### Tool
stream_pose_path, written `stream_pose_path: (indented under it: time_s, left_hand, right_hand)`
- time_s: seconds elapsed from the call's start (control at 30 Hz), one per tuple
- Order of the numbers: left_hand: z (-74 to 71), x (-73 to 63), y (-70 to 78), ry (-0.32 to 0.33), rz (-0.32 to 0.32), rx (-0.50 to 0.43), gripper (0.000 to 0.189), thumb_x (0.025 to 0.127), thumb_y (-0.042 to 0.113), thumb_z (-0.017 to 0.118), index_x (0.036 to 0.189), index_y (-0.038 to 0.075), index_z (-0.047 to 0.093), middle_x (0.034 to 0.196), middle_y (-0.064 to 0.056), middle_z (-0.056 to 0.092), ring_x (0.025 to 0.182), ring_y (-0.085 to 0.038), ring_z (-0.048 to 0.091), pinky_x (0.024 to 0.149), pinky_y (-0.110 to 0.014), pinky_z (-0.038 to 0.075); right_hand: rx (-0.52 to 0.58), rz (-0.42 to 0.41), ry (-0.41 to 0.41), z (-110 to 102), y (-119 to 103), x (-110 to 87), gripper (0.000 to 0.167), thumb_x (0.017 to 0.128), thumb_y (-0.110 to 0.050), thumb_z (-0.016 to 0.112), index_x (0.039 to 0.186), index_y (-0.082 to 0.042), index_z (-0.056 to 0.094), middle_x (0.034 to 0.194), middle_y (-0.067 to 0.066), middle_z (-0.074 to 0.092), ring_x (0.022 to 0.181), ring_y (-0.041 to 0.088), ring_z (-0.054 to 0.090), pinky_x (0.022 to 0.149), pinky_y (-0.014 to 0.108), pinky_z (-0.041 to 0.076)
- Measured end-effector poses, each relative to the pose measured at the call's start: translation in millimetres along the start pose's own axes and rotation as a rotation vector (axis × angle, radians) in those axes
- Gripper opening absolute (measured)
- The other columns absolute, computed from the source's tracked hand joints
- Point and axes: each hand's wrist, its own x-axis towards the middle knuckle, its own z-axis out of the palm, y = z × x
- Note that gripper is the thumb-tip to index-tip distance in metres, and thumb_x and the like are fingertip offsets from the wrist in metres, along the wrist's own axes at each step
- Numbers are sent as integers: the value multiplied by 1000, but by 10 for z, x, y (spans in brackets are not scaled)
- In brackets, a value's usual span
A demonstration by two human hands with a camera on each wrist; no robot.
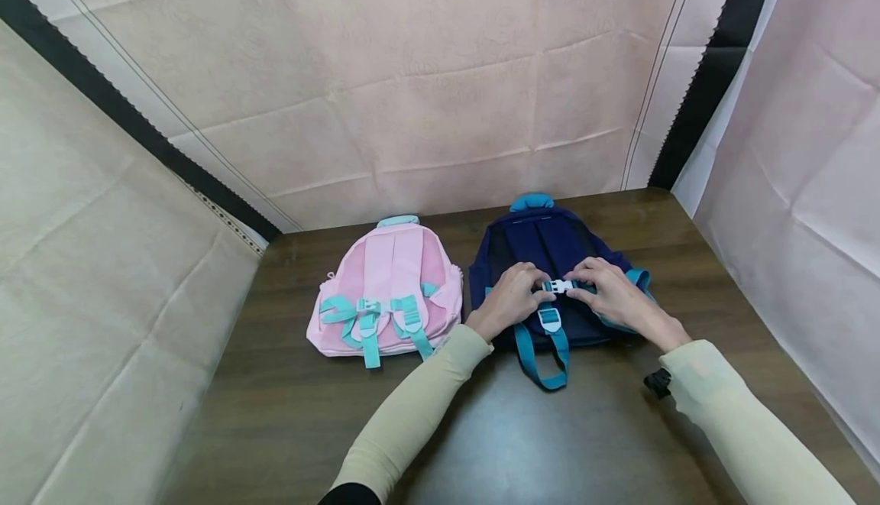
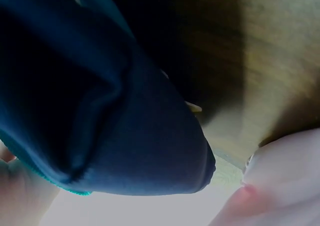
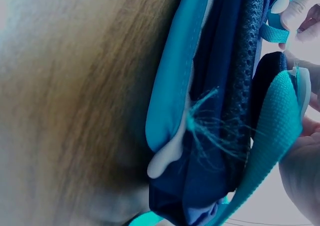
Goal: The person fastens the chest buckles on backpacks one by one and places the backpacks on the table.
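A navy backpack (image 1: 505, 249) lies with its strap side up on the wooden table. Across its middle, a white plastic buckle (image 1: 559, 286) sits on teal webbing between both hands. My left hand (image 1: 510, 300) pinches the buckle's left end between thumb and fingers. From the other side, my right hand (image 1: 614, 296) pinches the right end with its thumb and fingertips. Below the buckle, a teal strap (image 1: 528, 352) with a white adjuster (image 1: 549, 318) loops down onto the table. The right wrist view shows a wide teal strap (image 3: 272, 123) rising beside the right hand.
Left of the navy backpack lies a pink backpack (image 1: 392, 260) with mint straps, close to my left forearm. Pale fabric walls (image 1: 440, 92) rise behind and at both sides of the brown table (image 1: 289, 413). Frayed teal threads (image 3: 205, 123) stick out from the navy backpack's side.
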Motion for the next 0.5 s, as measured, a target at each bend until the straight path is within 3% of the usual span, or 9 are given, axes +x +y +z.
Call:
stream_pose_path:
  time_s: [0.5]
  left_hand:
    - [29, 13, 1, -1, 20, 29, 30, 104, 28, 76, 124, 7, 81, 104, -4, 75, 94, -14, 64, 82, -18, 53]
  right_hand:
    - [-29, -45, 14, 23, 11, 0, 25, 98, -3, 78, 122, 4, 79, 114, 16, 72, 104, 31, 63, 90, 47, 56]
